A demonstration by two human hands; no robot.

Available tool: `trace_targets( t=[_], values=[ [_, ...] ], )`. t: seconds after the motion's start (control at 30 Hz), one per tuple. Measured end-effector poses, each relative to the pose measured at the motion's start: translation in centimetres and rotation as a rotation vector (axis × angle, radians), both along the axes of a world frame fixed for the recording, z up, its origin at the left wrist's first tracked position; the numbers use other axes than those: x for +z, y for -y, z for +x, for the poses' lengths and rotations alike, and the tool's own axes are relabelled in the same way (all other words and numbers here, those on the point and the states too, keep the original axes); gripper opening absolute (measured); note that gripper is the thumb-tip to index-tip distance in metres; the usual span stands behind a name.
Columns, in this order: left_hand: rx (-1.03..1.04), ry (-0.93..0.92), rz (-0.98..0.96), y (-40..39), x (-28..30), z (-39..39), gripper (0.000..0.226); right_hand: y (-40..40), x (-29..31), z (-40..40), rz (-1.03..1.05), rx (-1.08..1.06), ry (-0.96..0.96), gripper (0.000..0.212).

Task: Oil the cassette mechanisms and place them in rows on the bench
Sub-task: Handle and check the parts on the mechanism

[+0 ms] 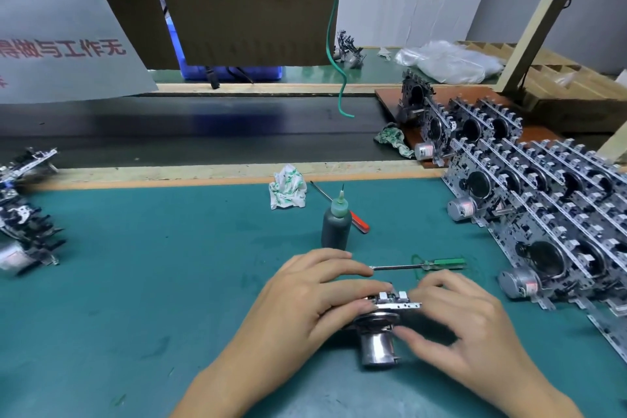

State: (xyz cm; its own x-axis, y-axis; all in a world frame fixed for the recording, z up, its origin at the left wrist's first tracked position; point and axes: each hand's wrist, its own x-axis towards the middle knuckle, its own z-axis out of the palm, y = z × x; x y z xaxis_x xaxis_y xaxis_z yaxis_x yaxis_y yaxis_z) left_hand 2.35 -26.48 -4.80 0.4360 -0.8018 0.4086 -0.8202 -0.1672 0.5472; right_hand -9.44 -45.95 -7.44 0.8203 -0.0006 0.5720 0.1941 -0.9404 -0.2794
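Both hands grip 1 cassette mechanism (383, 319) low over green bench mat (135, 265), near front centre. Left hand (305, 302) curls fingers over its top and left edge; right hand (464, 326) pinches its right side. Oil bottle (336, 227) stands upright just behind, green-handled screwdriver (420, 265) beside. Finished mechanisms (549, 193) in rows at right.

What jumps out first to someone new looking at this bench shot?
Probably the rows of cassette mechanisms filling the right side of the bench, standing close together with silver motors facing left. Next, the two hands at bottom centre: the left hand and right hand both grip one mechanism on the green mat. Just behind them stands a dark oil bottle with a green needle tip.
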Motion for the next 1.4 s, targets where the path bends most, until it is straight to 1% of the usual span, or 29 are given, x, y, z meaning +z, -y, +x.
trace_targets(
  t=[0.07,0.1,0.13,0.23,0.33,0.37,0.47,0.57,0.8,0.87,0.93,1.0,1.07,1.13,1.2,1.4],
  values=[
    [0.0,-0.009,-0.006,0.0,0.0,0.0,0.034,-0.1,-0.1,0.1,-0.001,-0.004,-0.018,0.037],
    [-0.004,-0.011,-0.011,-0.1,0.0,0.0,0.035,-0.2,-0.1,0.1,0.031,-0.011,-0.031,0.035],
    [-0.009,-0.008,-0.015,0.0,0.0,0.0,0.037,-0.3,0.0,0.2,0.102,-0.015,-0.054,0.034],
    [-0.019,0.002,-0.019,0.0,0.1,0.0,0.036,-1.0,0.2,0.6,0.409,0.028,-0.155,0.045],
    [-0.014,-0.005,-0.036,0.1,0.0,0.0,0.032,-1.6,0.1,1.3,0.571,0.094,-0.2,0.031],
    [-0.012,-0.006,-0.043,0.1,0.0,-0.1,0.031,-1.6,0.2,1.4,0.621,0.104,-0.217,0.029],
    [-0.016,-0.017,-0.054,0.2,0.0,-0.1,0.031,-1.6,0.2,1.6,0.772,0.159,-0.286,0.035],
    [-0.014,-0.034,-0.053,0.1,0.1,-0.2,0.03,-1.7,0.1,1.7,0.838,0.175,-0.301,0.031],
    [-0.063,-0.047,-0.06,0.1,0.2,0.0,0.032,-1.9,0.2,1.8,0.869,0.188,-0.292,0.032],
    [-0.039,-0.038,-0.068,0.1,0.1,-0.1,0.031,-1.9,0.3,1.7,0.849,0.18,-0.316,0.03],
    [-0.025,-0.041,-0.058,0.1,0.1,-0.2,0.031,-1.6,0.4,1.2,0.735,0.139,-0.302,0.031],
    [-0.018,-0.046,-0.038,0.1,0.2,-0.2,0.031,-1.0,0.5,0.6,0.446,0.042,-0.187,0.03],
    [-0.013,-0.05,-0.031,0.1,0.3,-0.2,0.032,-0.5,0.6,0.2,0.149,-0.02,-0.083,0.033],
    [-0.009,-0.06,-0.034,0.0,0.3,-0.2,0.032,-0.3,0.5,0.0,-0.016,-0.032,-0.048,0.037],
    [-0.009,-0.063,-0.033,0.0,0.3,-0.3,0.032,-0.3,0.3,0.0,-0.054,-0.041,-0.052,0.037],
    [-0.015,-0.053,-0.01,0.0,0.5,-0.3,0.033,-0.5,0.4,0.2,-0.018,-0.053,-0.11,0.039]
  ],
)
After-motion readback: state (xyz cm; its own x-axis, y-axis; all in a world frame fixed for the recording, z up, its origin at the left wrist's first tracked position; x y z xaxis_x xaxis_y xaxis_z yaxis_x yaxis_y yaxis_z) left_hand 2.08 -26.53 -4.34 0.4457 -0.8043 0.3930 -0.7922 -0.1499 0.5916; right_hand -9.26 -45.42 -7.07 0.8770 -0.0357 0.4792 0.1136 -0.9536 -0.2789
